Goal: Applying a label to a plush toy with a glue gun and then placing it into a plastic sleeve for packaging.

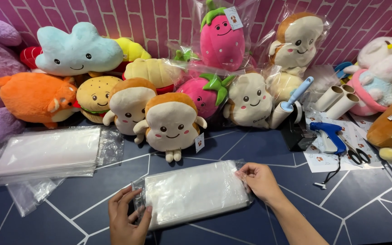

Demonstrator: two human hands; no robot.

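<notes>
- While both hands grip it, left hand (125, 218) and right hand (259, 180) pinch the stack of clear plastic bags (195, 194) at opposite ends.
- Toast plush (172, 124) stands just behind; second bag stack (46, 154) lies left.
- Dark blue tabletop (364, 204); pink brick wall (150, 20).

This looks like a small packing station for a toy seller; a dark blue table (259, 149) stands against a pink brick-pattern wall (155, 22); plush toys (171, 122) crowd the back, some already sealed in clear bags (221, 36); a stack of empty plastic bags (46, 152), a blue tagging gun (330, 134), scissors (357, 155), sticker sheets (336, 159) and a lint roller (289, 103) lie about.
</notes>
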